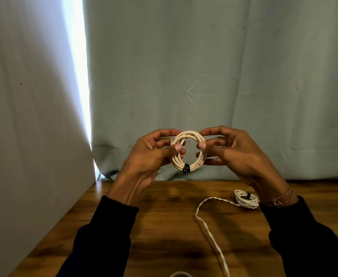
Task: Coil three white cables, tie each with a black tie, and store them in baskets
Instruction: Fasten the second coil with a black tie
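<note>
I hold a coiled white cable upright in the air above the wooden table. A black tie wraps the coil's bottom. My left hand pinches the coil's left side between thumb and fingers. My right hand pinches its right side the same way. A second coiled white cable with a black tie lies on the table at the right, partly behind my right wrist. A loose white cable runs from that coil toward the front edge.
A pale green curtain hangs right behind the table. A light wall stands along the table's left edge. A white rounded rim shows at the bottom edge of the view.
</note>
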`<action>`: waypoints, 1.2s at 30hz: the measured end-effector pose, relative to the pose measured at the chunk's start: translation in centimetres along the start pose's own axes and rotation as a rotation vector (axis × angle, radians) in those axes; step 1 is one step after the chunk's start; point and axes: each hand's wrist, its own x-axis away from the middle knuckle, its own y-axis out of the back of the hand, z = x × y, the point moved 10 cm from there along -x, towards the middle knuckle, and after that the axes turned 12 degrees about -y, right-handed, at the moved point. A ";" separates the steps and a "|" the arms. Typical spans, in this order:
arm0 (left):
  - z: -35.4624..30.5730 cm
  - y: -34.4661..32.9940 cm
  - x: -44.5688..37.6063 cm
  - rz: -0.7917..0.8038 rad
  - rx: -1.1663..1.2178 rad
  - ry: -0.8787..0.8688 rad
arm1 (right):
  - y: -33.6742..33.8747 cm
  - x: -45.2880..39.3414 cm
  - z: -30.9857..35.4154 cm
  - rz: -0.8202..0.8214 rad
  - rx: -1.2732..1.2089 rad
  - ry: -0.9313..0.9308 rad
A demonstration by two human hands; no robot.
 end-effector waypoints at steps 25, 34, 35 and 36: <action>1.8 -3.8 1.2 0.238 0.415 0.253 | -0.9 0.4 -0.3 0.059 0.055 -0.083; 0.5 -3.1 1.0 0.334 0.357 0.156 | -2.9 1.3 0.1 0.352 -0.135 -0.078; 0.6 -3.0 1.0 0.321 0.342 0.165 | -3.2 1.3 0.0 0.373 -0.149 -0.091; 0.8 -2.8 0.9 0.304 0.323 0.175 | -3.4 1.3 -0.1 0.382 -0.158 -0.104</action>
